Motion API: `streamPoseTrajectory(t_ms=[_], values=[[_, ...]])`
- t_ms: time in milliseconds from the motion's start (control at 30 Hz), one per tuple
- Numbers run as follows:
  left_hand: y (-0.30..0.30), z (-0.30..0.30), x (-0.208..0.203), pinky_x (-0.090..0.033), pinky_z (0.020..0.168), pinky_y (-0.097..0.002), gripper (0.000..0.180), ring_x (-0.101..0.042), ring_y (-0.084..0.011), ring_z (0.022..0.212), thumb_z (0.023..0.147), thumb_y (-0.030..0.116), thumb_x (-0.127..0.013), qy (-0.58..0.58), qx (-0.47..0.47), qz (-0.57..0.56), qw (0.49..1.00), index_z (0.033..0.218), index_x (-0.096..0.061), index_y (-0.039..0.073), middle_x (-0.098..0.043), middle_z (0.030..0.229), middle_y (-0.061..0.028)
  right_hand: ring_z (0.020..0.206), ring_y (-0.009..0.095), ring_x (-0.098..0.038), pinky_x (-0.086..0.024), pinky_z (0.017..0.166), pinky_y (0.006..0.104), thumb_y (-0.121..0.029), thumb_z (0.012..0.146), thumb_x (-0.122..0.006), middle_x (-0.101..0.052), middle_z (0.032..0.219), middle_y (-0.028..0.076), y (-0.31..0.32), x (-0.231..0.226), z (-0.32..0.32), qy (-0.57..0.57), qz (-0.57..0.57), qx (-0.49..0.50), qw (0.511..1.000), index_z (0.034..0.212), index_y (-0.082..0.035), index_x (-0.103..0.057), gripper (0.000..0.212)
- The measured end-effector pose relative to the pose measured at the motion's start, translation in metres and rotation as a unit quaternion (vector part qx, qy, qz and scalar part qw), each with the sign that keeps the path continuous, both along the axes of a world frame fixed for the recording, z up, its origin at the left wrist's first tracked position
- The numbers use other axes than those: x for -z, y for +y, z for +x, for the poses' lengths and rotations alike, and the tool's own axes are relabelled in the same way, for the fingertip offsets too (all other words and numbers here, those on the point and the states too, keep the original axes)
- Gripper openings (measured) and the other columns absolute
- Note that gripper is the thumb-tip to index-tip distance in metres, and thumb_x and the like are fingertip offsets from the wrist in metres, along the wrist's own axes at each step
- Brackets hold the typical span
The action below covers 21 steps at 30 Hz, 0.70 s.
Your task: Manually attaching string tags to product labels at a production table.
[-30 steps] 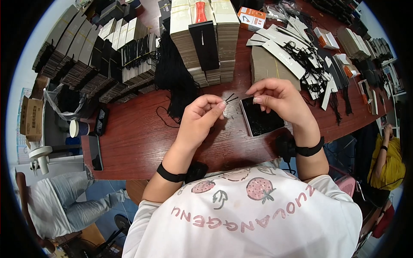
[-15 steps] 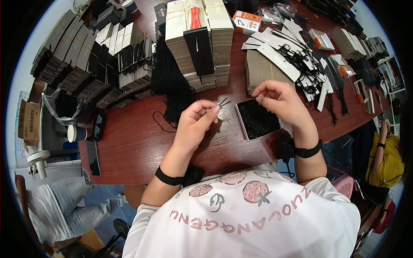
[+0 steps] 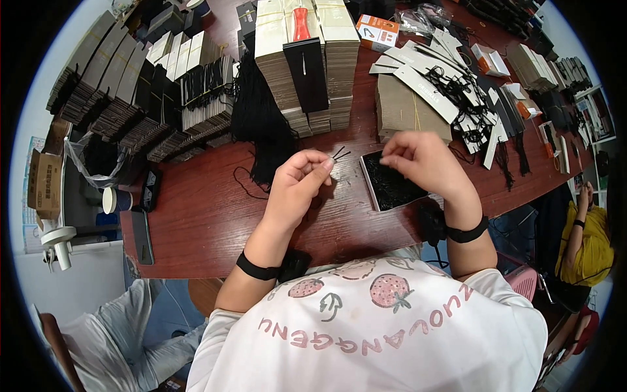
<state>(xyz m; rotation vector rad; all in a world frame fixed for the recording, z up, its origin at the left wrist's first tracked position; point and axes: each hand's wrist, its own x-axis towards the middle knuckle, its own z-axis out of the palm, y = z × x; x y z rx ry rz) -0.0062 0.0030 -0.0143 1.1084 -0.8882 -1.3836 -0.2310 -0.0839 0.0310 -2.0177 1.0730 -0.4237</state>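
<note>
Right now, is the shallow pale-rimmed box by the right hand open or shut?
Open: the shallow pale-rimmed box shows its glossy black contents, with no lid over them.

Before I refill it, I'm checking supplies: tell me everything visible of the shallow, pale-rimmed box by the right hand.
The shallow, pale-rimmed rectangular box lies open, slightly turned, on the glossy reddish-brown table. Its thin walls look like cardboard; a tangle of thin black pieces lies inside. The bare right hand hides its far right corner; whether it touches anything there is unclear.

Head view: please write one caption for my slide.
Left hand pinches thin black strands; right hand over a shallow box.
</note>
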Motion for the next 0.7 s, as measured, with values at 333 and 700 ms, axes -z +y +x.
streamPoseTrajectory(t_ms=[333, 700], values=[[-0.001, 0.003, -0.001, -0.033, 0.052, -0.0151, 0.013, -0.045, 0.0000, 0.059, 0.088, 0.014, -0.062, 0.006, 0.018, 0.011, 1.000, 0.097, -0.061, 0.004, -0.059, 0.072, 0.0025, 0.070, 0.033, -0.062, -0.048, 0.064, 0.0401, -0.007, 0.066, -0.069, -0.061, 0.071, 0.017, 0.003, 0.013, -0.001, 0.092, -0.102, -0.076, 0.988, 0.071, -0.001, -0.064, 0.009], [-0.001, 0.003, 0.000, -0.034, 0.053, -0.0152, 0.014, -0.047, -0.0005, 0.060, 0.088, 0.015, -0.062, 0.006, 0.020, 0.011, 1.000, 0.097, -0.062, 0.004, -0.059, 0.072, 0.0023, 0.058, 0.018, -0.060, -0.046, 0.053, 0.0286, 0.002, 0.074, -0.063, -0.062, 0.066, 0.011, -0.001, -0.001, -0.008, 0.039, 0.086, 0.026, 0.995, 0.083, 0.002, -0.062, 0.009]])
